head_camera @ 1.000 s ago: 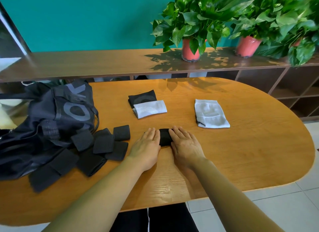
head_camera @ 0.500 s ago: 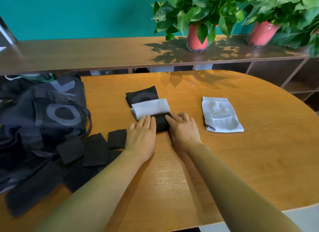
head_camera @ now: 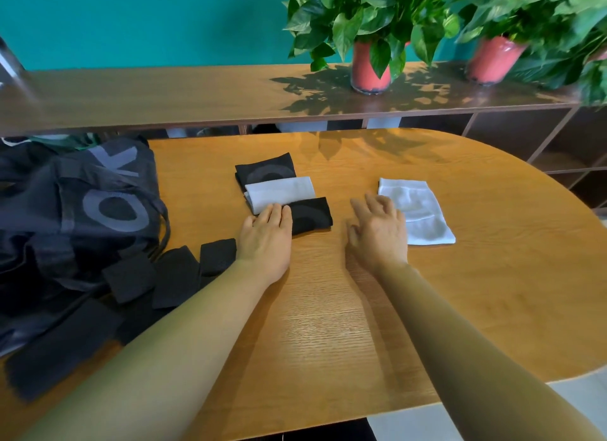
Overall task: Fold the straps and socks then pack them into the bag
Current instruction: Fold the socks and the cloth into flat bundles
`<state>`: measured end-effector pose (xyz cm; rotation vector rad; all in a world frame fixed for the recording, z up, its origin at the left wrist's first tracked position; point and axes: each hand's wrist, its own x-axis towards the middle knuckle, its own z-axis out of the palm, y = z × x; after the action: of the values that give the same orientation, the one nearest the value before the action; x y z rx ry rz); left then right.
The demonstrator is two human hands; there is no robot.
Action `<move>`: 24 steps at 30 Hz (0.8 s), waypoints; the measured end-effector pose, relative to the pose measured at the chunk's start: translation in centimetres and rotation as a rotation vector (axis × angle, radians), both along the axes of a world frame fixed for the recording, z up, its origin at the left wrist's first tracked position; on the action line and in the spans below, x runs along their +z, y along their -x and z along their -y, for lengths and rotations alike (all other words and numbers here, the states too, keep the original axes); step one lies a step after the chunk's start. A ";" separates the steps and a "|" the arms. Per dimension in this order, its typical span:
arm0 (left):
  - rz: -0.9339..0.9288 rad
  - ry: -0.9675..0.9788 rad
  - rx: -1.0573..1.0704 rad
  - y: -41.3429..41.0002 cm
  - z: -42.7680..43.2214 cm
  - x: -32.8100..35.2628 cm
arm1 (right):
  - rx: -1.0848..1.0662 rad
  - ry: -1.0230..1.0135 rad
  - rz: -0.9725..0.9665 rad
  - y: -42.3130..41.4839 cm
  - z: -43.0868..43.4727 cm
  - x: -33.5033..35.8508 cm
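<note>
Head view showed your left hand (head_camera: 266, 233) lying flat, fingers straight and together, palm down on the left end of a folded black sock with a grey curved print (head_camera: 313, 214). Its fingertips reached the near edge of a folded white ribbed sock (head_camera: 279, 191) just behind. Behind that lay a second folded black sock (head_camera: 266, 171), and the three overlapped in a short row at the middle of the oval wooden worktop (head_camera: 328, 325).

Your right hand (head_camera: 377, 232) was motion-blurred, fingers loosely spread and holding nothing, over bare wood just beside a larger folded white sock (head_camera: 420, 214) to the right. Whether it touched that sock could not be told.

At the left edge the dark drawstring bag with large grey letters (head_camera: 82, 204) sat slumped. Against its near side a loose heap of black fabric straps (head_camera: 177, 276) spread toward your left forearm.

Beyond the worktop ran a long brown wooden shelf (head_camera: 164, 92) carrying two red pots of green leafy plants (head_camera: 369, 66), with a teal wall behind.
</note>
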<state>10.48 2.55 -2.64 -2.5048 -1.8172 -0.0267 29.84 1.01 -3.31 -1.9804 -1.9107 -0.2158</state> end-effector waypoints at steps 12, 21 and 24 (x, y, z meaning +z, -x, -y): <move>0.087 0.002 -0.077 -0.8 5.8 1.2 | -0.247 0.323 -0.085 -1.5 6.9 0.9; 0.240 0.139 -0.221 -2.1 11.3 2.7 | -0.082 0.340 -0.390 2.5 14.6 4.0; 0.236 0.113 -0.277 -2.6 11.7 3.4 | -0.132 0.244 -0.474 1.7 14.0 5.0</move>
<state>13.06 -9.19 0.79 -2.9256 -1.5649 -0.2462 28.17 -13.00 1.67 -2.0756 -1.5594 0.4370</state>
